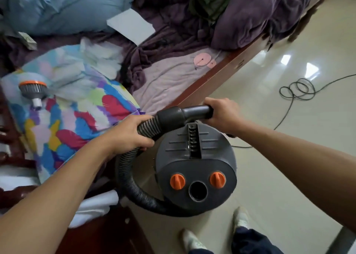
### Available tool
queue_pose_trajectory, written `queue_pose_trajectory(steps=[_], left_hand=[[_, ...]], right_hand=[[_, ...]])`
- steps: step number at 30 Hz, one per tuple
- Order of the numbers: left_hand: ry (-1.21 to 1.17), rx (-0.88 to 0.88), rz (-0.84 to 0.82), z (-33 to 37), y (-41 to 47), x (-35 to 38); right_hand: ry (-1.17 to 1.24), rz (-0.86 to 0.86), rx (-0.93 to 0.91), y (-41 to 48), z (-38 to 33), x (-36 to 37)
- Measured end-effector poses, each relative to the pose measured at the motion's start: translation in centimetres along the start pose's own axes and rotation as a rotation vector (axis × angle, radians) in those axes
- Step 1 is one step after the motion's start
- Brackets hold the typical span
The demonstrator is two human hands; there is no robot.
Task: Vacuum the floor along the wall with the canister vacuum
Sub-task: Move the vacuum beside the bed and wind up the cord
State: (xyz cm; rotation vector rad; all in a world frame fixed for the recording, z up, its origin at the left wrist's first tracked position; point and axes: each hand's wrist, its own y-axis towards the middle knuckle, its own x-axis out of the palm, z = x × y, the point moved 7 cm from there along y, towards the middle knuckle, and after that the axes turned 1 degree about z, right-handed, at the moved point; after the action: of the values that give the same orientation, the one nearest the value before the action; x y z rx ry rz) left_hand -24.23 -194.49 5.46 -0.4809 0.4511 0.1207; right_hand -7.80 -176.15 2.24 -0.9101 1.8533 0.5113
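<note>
The round dark-grey canister vacuum [194,157] with two orange knobs stands on the glossy cream tile floor [289,176], just beside the red-brown wooden bed [212,80]. The left hand [127,136] has its fingers curled round the ribbed black hose [131,184]. The right hand [221,115] apparently grips the smooth grey hose handle [194,112].

We see both arms uncovered: left forearm [67,186], right forearm [289,153], left hand [127,136] and right hand [221,113], all plain. Well below the fingers [143,119], dark navy trousers [250,242], loose at the hem. Under them, pale white shoes, left shoe [192,240] and right shoe [240,218], with faint greenish marks. Detail is blurred.
</note>
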Motion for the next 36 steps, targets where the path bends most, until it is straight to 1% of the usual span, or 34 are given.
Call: queue_pose_trajectory(steps=[3, 4, 5, 8, 11, 14, 18, 22, 24, 29, 36], left_hand=[[0.098, 0.018, 0.269, -1.0, 3.5, -0.5], [0.133, 0.021, 0.328, -1.2, 4.7, -0.1], [0.190, 0.023, 0.361, -1.4, 5.9, 0.6], [0.421, -0.014, 0.395, -2.4, 9.5, 4.1], [0.533, -0.085, 0.408, -3.7, 12.9, 6.5], [0.565, -0.160, 0.322, -5.3, 16.5, 8.6], [0.469, -0.344, 0.204, -8.1, 20.7, 10.7], [0.541, -0.459, 0.061, -10.8, 23.1, 11.9], [0.545, -0.477, -0.009, -11.8, 23.8, 12.4], [0.515, -0.474, -0.096, -12.9, 24.9, 13.5], [0.543, -0.459, -0.150, -14.0, 26.7, 13.6]], right_hand=[[-0.093, 0.065, 0.068, 0.1, 3.1, -0.7], [-0.115, 0.069, 0.097, 0.0, 4.3, -0.6], [-0.127, 0.066, 0.117, 0.0, 5.5, -0.4], [-0.142, 0.037, 0.184, 0.0, 9.4, 1.0], [-0.139, 0.030, 0.241, 1.0, 12.9, 3.0], [-0.119, -0.041, 0.313, 1.8, 16.7, 5.5], [-0.078, -0.180, 0.373, 2.4, 20.9, 10.0], [-0.013, -0.319, 0.429, 2.9, 22.8, 15.3], [0.009, -0.358, 0.449, 2.8, 23.7, 17.4], [0.050, -0.394, 0.473, 2.8, 25.7, 21.0], [0.062, -0.528, 0.541, 2.5, 26.8, 24.4]])
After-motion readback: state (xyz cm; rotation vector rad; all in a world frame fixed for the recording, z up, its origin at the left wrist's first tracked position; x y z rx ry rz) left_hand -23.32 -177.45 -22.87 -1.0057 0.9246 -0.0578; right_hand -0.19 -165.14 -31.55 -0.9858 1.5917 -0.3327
